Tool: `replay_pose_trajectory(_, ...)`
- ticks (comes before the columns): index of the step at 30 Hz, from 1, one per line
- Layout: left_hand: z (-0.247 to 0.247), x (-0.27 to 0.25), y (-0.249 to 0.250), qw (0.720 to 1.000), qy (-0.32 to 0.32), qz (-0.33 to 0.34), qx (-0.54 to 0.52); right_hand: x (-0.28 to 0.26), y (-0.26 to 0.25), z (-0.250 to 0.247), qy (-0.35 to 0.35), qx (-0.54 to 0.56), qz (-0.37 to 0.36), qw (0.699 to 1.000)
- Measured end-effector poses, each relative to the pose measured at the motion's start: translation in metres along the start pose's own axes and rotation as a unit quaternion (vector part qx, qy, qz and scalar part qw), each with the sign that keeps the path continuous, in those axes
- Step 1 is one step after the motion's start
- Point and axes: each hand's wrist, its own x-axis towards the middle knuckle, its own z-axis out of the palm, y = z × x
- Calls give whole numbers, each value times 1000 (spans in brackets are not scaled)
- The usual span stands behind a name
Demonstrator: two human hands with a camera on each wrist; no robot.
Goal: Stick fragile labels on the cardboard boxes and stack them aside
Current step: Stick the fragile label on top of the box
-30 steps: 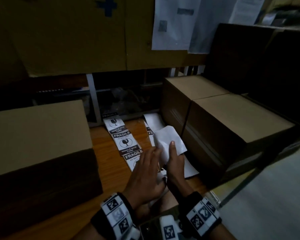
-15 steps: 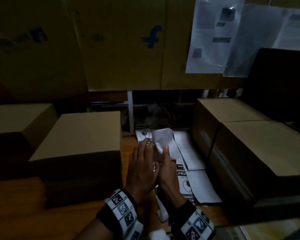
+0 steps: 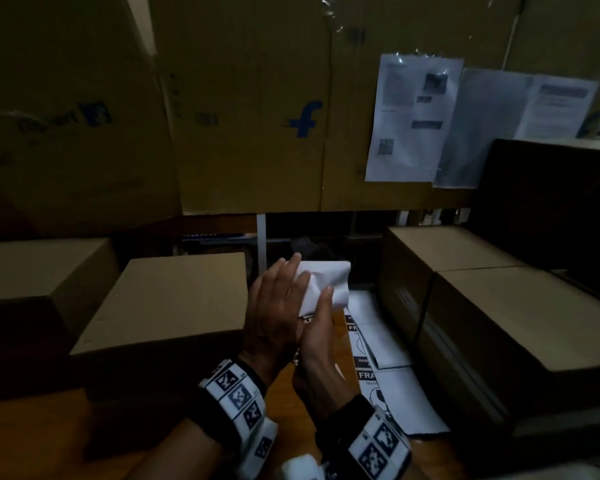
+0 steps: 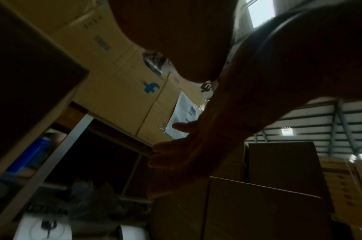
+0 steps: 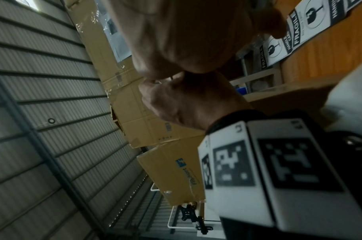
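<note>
Raised label sheet (image 3: 326,282) higher above bench (image 3: 25,434) middle. Head: pinching it with right hand (image 3: 317,341), left hand (image 3: 274,317) flat against it; cardboard boxes (image 3: 174,299) apparently unlabelled, sticking and stacking ahead. Left wrist: too dark. Right wrist: label strip (image 5: 295,32) on bench.

Label strip (image 3: 392,341) on bench (image 3: 32,438), centre — left boxes (image 3: 167,299) at 9 o'clock, right boxes (image 3: 520,313) at 3, side by side; big cartons (image 3: 250,98) behind at 12 — papers (image 3: 413,116) on them.

Right hand (image 4: 196,142) silhouetted, logo carton (image 4: 122,91) behind, box (image 4: 258,211) below
</note>
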Motion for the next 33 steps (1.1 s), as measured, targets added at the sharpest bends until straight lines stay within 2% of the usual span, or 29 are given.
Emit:
replay_pose_trajectory(5,-23,26,-44,993,17,105,59,-8,-3,48,35,76,-17,996)
replay_pose_trajectory(8,-38,42,-82,985,23,163,57,-14,-5,84,83,93,-44,991)
replay_pose_trajectory(11,-53,58,-115,980,30,192,48,-18,-10,117,92,117,-59,987)
replay_pose_trajectory(15,-67,70,-150,979,48,195,33,-20,-15,150,56,147,-28,987)
replay_pose_trajectory(22,-95,86,-197,975,71,209,35,-36,-8,192,20,178,-27,983)
replay_pose_trajectory(26,-96,85,-221,975,75,211,5,-45,-8,206,-57,296,1,954)
replay_pose_trajectory(28,-99,86,-237,980,82,180,-1,-49,-13,209,-72,334,3,940)
replay_pose_trajectory(30,-105,89,-255,987,72,141,-2,-52,-17,210,-74,309,-7,948)
replay_pose_trajectory(33,-121,95,-263,992,59,95,-65,-45,-21,207,-55,159,-83,982)
